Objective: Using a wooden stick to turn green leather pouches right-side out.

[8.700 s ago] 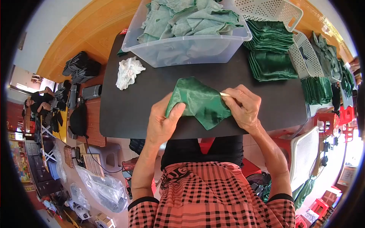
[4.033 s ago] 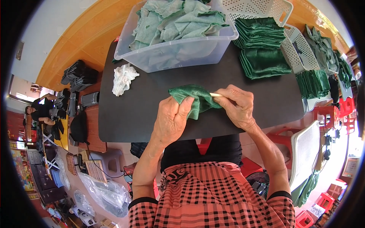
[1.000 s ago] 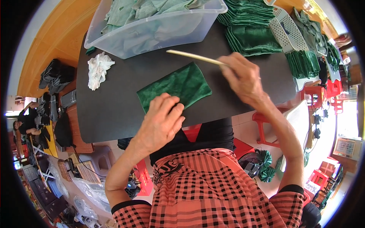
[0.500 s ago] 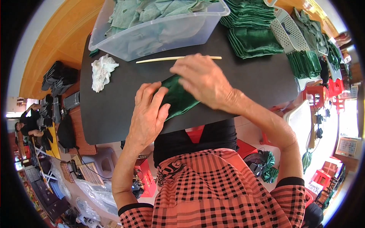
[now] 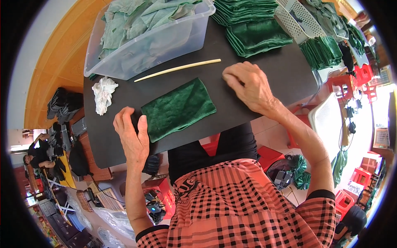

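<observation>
A dark green velvet piece [image 5: 180, 109], folded or sewn into a flat rectangle, lies slantwise near the table's front edge. Beside its left end is my left hand [image 5: 133, 136], open, the thumb apart from the fingers and close to the fabric's edge. To the right of the velvet, clear of it, my right hand [image 5: 250, 87] hangs over the table with its fingers curled in; nothing shows in it, though its fingertips are partly hidden. Beyond the velvet lies a thin pale wooden stick [image 5: 178, 70], touched by neither hand.
A clear plastic tub [image 5: 165, 58] of pale green cloth pieces stands at the far left. Crumpled white tissue [image 5: 104, 95] lies by it. Stacked green velvet pieces [image 5: 258, 37] sit far right, near a perforated grey basket [image 5: 300, 20]. Red stools [image 5: 342, 84] stand beyond the right side.
Both hands have come off the velvet piece, the left moving leftward and the right moving rightward. The velvet now lies fully in sight. The whole view has turned slightly.
</observation>
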Motion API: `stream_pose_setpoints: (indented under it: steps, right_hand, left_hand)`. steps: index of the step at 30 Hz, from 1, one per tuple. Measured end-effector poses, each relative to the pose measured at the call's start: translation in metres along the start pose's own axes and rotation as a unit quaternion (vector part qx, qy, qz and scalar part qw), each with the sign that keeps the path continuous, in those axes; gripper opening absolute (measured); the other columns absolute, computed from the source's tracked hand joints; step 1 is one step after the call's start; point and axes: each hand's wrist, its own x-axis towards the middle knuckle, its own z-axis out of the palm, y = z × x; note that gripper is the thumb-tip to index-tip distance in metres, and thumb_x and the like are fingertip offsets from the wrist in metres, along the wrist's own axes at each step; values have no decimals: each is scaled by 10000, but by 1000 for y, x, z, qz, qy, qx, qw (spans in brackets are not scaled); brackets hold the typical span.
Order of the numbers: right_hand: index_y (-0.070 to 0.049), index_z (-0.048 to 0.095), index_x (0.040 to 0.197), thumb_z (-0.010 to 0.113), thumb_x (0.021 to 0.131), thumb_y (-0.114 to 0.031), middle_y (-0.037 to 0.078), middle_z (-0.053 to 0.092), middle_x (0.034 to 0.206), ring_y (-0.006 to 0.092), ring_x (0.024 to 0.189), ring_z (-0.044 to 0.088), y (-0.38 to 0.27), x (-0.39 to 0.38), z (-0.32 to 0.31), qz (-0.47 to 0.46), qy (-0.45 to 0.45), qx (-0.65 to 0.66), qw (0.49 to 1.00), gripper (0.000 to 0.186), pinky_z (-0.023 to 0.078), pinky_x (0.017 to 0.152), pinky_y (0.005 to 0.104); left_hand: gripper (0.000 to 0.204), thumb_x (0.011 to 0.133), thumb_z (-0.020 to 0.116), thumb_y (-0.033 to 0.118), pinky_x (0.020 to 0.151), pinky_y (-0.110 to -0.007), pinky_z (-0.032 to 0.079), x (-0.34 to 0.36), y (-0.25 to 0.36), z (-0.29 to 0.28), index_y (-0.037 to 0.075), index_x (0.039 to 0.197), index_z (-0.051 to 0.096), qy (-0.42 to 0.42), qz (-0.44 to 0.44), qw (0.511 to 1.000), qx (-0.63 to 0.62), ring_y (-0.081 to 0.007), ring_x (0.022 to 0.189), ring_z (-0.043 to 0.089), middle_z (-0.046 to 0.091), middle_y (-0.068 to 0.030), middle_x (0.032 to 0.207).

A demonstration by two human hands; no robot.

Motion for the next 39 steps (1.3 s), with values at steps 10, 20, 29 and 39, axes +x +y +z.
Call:
stream_pose_setpoints:
  steps: [10, 20, 29, 39]
  right_hand:
    - [-58, 530, 842, 716, 727, -173, 100, 574, 789, 311, 774, 608, -41, 12, 45, -32, 22, 58, 998, 247, 499, 665, 426]
    - [-42, 606, 956, 629, 823, -42, -10, 526, 612, 51, 590, 496, 39, 27, -36, 80, 140, 257, 953, 135, 417, 532, 239]
    - [-78, 701, 987, 591, 847, -135, 46, 614, 682, 114, 623, 553, 148, 70, -106, 195, 173, 96, 960, 188, 459, 614, 279]
    - [-125, 647, 1031, 572, 879, -201, 91, 597, 1059, 309, 1011, 559, 158, 46, -61, 108, 108, -157, 976, 186, 438, 845, 472]
  left_hand:
    - [175, 845, 624, 87, 873, -425, 395, -10, 6, 12, -12, 958, 533, -25, 39, 995, 90, -328, 976, 489, 501, -165, 1013]
    - [371, 945, 525, 84, 829, -220, 405, 51, 119, 37, 14, 1302, 453, -86, -77, 917, -381, -103, 924, 526, 595, -58, 1041]
    - [385, 845, 514, -7, 537, -228, 342, 164, 195, 142, 94, 1209, 589, -28, 43, 909, -414, -68, 589, 353, 350, 32, 659]
    - [299, 861, 624, 217, 901, -476, 415, 175, 196, 169, 49, 1107, 601, 43, 339, 938, -48, -375, 1028, 491, 544, -186, 1091]
